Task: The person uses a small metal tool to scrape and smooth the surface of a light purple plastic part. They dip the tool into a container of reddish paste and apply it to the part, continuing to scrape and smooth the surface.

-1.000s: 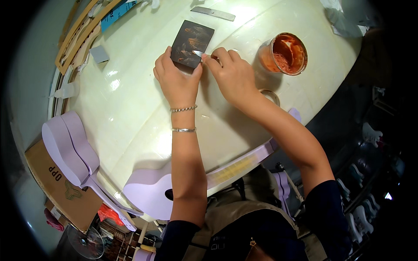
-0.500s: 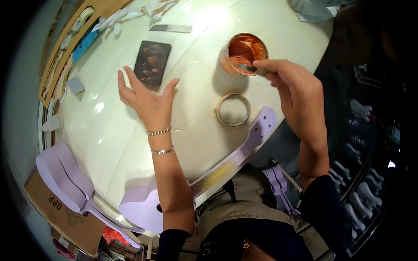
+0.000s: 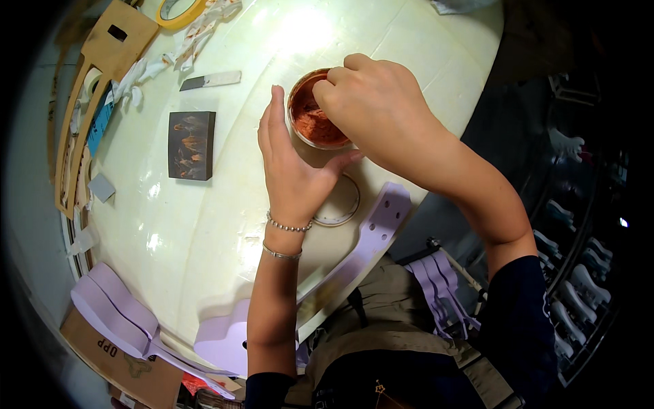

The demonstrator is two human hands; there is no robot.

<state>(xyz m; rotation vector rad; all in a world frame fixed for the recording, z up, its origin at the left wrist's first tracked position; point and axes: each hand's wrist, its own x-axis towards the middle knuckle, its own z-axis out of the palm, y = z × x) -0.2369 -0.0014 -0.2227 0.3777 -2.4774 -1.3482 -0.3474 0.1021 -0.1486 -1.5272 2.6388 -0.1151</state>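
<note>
A round tub (image 3: 290,116) of reddish-brown paste stands on the table before me. My left hand (image 3: 296,160) is curved around its near left side, fingers along the left wall and thumb below the near rim. My right hand (image 3: 371,102) is closed over the right part of the opening, fingertips dipping inside. It pinches a small thin dark scraper, seen half a second ago and now hidden behind the hand. Partly under my left thumb lies a tape roll (image 3: 355,208). A lilac ukulele (image 3: 225,337) rests at the near table edge, its headstock (image 3: 386,217) pointing away from me.
Left of the tub lie a dark block (image 3: 191,146) and a flat blade (image 3: 210,80). Another lilac ukulele (image 3: 112,307) sits at the near left, by a cardboard box (image 3: 126,365). Wooden templates (image 3: 117,34), yellow tape (image 3: 178,19) and crumpled tissue line the far left. Racked necks (image 3: 586,293) stand at right.
My left hand has come from beside the dark block to the tub. My right hand has moved further over and into the tub. The whole view has shifted.
</note>
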